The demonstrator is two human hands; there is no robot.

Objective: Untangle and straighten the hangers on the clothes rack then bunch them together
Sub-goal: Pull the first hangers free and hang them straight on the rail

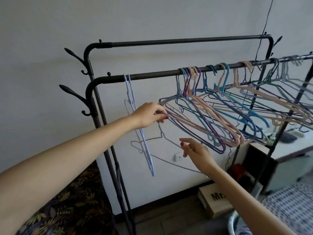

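Fingers of left hand point(149, 114) pinch thin wire hangers point(199, 116); right hand point(196, 152) fingers spread, relaxed.

The front rail point(203, 69) of the clothes rack runs off the right edge, so its far end and the last pale hangers point(291, 65) there are cut off and blurred. The left hand point(149, 114) covers the ends of the hangers it touches; which ones its fingers actually pinch cannot be told. The cardboard box point(215, 200) shows only "Mr." before the right forearm point(245, 200) hides the rest. The rack's feet lie below the frame.
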